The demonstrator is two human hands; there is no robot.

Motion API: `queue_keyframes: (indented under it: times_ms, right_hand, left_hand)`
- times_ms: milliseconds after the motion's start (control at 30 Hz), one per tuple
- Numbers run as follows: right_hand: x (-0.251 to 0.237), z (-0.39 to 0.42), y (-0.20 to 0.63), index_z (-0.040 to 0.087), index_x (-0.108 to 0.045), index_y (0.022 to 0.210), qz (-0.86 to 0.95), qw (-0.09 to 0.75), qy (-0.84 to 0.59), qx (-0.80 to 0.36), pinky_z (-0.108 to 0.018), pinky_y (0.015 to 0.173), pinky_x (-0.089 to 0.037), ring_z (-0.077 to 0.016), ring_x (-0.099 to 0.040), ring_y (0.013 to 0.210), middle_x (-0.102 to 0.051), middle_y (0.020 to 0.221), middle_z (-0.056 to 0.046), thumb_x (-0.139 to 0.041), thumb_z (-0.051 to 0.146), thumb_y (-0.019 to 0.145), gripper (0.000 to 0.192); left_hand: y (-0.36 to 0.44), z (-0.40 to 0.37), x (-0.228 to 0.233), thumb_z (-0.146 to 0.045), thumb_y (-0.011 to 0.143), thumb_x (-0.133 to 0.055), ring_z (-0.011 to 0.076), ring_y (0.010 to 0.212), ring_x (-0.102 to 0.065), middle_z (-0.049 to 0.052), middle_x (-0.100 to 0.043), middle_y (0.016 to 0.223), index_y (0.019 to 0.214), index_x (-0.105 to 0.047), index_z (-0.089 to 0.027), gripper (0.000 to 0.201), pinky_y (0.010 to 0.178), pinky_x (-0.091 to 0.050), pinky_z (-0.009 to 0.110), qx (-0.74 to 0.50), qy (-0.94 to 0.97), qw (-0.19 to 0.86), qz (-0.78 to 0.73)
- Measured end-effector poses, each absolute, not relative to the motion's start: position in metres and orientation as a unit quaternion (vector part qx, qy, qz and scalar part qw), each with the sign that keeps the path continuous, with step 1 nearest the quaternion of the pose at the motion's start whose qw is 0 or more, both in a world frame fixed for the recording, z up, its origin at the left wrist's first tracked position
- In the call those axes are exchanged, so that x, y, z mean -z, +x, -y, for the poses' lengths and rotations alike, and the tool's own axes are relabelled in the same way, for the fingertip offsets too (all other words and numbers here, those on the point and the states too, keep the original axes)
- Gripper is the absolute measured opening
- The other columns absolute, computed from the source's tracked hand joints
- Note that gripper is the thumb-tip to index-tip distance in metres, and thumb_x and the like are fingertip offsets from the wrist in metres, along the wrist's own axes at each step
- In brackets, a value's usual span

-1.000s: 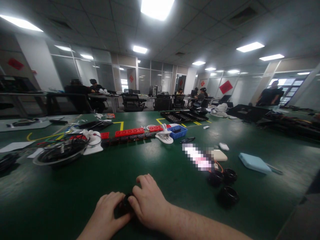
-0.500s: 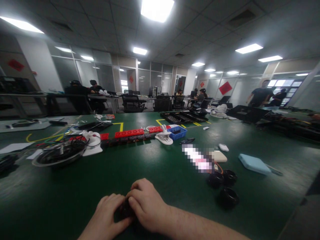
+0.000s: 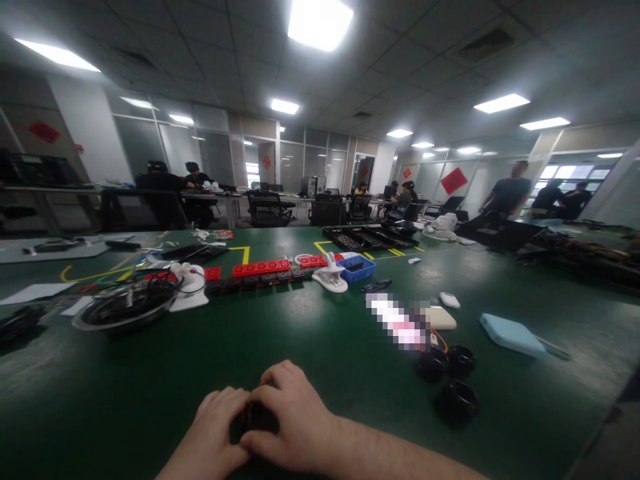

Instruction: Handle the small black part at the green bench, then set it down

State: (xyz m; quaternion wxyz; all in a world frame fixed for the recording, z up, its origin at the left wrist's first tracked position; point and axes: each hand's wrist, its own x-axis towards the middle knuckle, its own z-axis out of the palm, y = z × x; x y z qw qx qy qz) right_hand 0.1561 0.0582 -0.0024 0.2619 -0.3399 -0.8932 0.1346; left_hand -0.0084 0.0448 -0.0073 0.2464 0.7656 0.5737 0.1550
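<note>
At the near edge of the green table, my left hand and my right hand meet around a small dark object. Fingers of both hands curl over it, and only a black part shows between them, so its kind is hidden. My right thumb lies along its near side, close to my left thumb. To the right of my hands are three black, round, hollow pieces, the nearest of them a cup-like piece. An orange cable runs near them.
Beyond lie a blurred-out bright panel, a cream box, a light blue case and a blue tray. A metal bowl with dark contents, red blocks and a white clamp stand farther left.
My right hand has shifted its grip, its thumb now lower and nearer my left thumb, with more of the dark object showing. The view has tilted slightly. A standing person at back right has moved left.
</note>
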Motion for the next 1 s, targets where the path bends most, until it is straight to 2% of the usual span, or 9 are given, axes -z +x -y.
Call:
queue_keyframes:
  times_ms: [267,433,667,900,1000]
  right_hand:
    - [0.002,-0.058,0.156,0.019,-0.057,0.099,0.897,0.248,-0.341,-0.131,-0.029,0.072,-0.035,-0.0171,-0.042,0.082,-0.050,0.086,-0.003,-0.063,0.040,0.070,0.037]
    - [0.001,-0.059,0.158,0.019,-0.058,0.096,0.902,0.247,-0.335,-0.112,-0.029,0.071,-0.034,-0.0171,-0.043,0.081,-0.051,0.085,-0.003,-0.063,0.040,0.070,0.034]
    - [-0.012,-0.060,0.163,0.019,-0.059,0.099,0.926,0.209,-0.302,-0.090,-0.028,0.072,-0.035,-0.0169,-0.047,0.080,-0.057,0.080,-0.002,-0.061,0.031,0.072,0.030]
    - [-0.028,-0.061,0.168,0.020,-0.057,0.106,0.953,0.158,-0.240,-0.098,-0.026,0.077,-0.036,-0.0151,-0.052,0.083,-0.061,0.094,-0.002,-0.060,0.024,0.074,0.033]
    - [-0.031,-0.060,0.168,0.020,-0.058,0.105,0.955,0.141,-0.241,-0.097,-0.026,0.078,-0.036,-0.0150,-0.053,0.083,-0.062,0.094,-0.001,-0.061,0.023,0.074,0.031]
  left_hand:
    - [-0.010,-0.047,0.014,-0.025,0.059,-0.055,0.0201,0.083,-0.051,0.001,-0.059,0.080,0.069,-0.056,-0.020,0.011,0.080,-0.037,0.033,-0.133,0.767,0.224,-0.586]
    - [-0.008,-0.045,0.011,-0.022,0.060,-0.052,0.0203,0.083,-0.051,0.003,-0.059,0.084,0.074,-0.058,-0.019,0.016,0.078,-0.037,0.032,-0.138,0.769,0.223,-0.583]
    - [-0.004,-0.042,0.002,-0.026,0.063,-0.055,0.0188,0.081,-0.052,0.001,-0.061,0.083,0.081,-0.061,-0.020,0.020,0.079,-0.037,0.031,-0.143,0.775,0.207,-0.580]
    - [-0.002,-0.037,-0.001,-0.037,0.067,-0.055,0.0185,0.079,-0.053,0.000,-0.061,0.081,0.081,-0.061,-0.021,0.022,0.074,-0.039,0.030,-0.147,0.783,0.197,-0.571]
    - [-0.002,-0.035,-0.001,-0.040,0.068,-0.054,0.0188,0.080,-0.054,0.001,-0.061,0.081,0.082,-0.061,-0.020,0.025,0.074,-0.038,0.030,-0.150,0.786,0.192,-0.568]
